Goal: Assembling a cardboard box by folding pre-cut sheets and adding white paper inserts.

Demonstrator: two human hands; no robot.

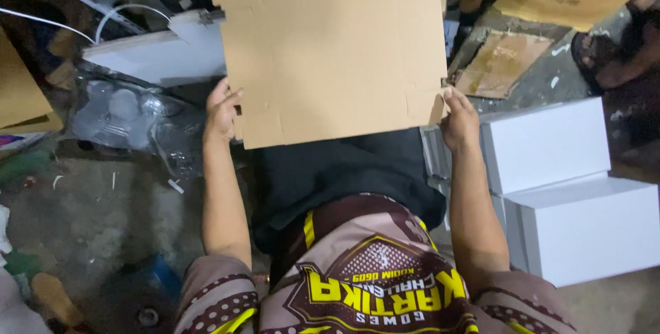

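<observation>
A flat die-cut sheet of brown cardboard point(330, 45) with slits and notches is held out in front of me, above my lap. My left hand point(221, 110) grips its lower left edge. At the lower right corner, my right hand point(459, 119) pinches the sheet. Below the sheet lie my dark trousers and patterned shirt.
Two closed white boxes point(543, 143) point(591, 227) stand on the floor to my right. Clear plastic wrapping point(130, 117) and a white board point(158, 52) lie at the left. More brown cardboard pieces point(502, 62) and a person's sandalled foot point(612, 52) are at the upper right.
</observation>
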